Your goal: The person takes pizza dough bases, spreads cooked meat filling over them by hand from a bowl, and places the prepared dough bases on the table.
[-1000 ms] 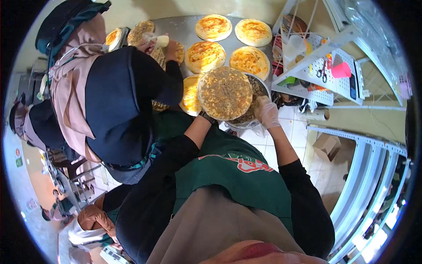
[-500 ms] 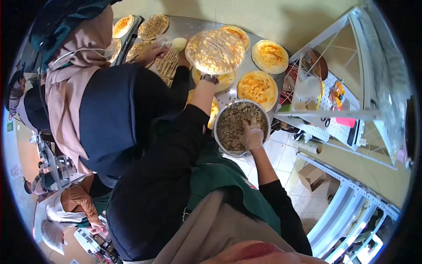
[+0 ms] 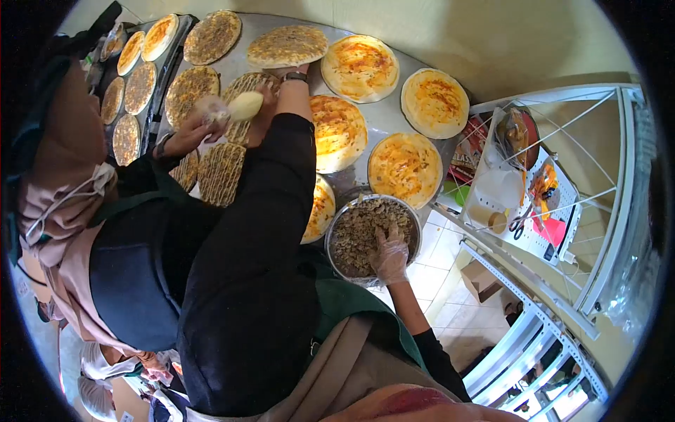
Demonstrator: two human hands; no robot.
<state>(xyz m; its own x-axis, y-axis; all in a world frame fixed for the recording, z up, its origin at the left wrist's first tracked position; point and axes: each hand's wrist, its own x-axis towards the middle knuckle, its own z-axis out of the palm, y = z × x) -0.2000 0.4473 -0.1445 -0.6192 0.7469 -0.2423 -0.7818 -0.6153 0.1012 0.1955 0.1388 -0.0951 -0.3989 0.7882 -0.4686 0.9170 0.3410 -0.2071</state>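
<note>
My left hand (image 3: 294, 72) is at the far side of the metal table, mostly hidden beneath a flatbread (image 3: 287, 46) coated with browned mince, which it holds from below. My right hand (image 3: 391, 259), in a clear plastic glove, rests in a round metal pot (image 3: 418, 246) of cooked mince (image 3: 355, 235). Its fingers are apart, and their tips touch the mince. Around the pot lie several flatbreads with orange-red sauce, one of them (image 3: 406, 171) just beyond its rim.
At my left a co-worker's gloved hand (image 3: 204, 126) is near a pale sauce bottle (image 3: 245, 106), over flatbreads striped with sauce (image 3: 221, 174). A dark tray (image 3: 158, 91) holds more flatbreads. To the right stands a white metal rack (image 3: 605, 204) with scissors (image 3: 517, 226) and packets.
My left hand has carried the mince-topped flatbread left and away, lowering it towards the table's far side. My right hand stays in the pot, its fingers now more spread. The view has shifted.
</note>
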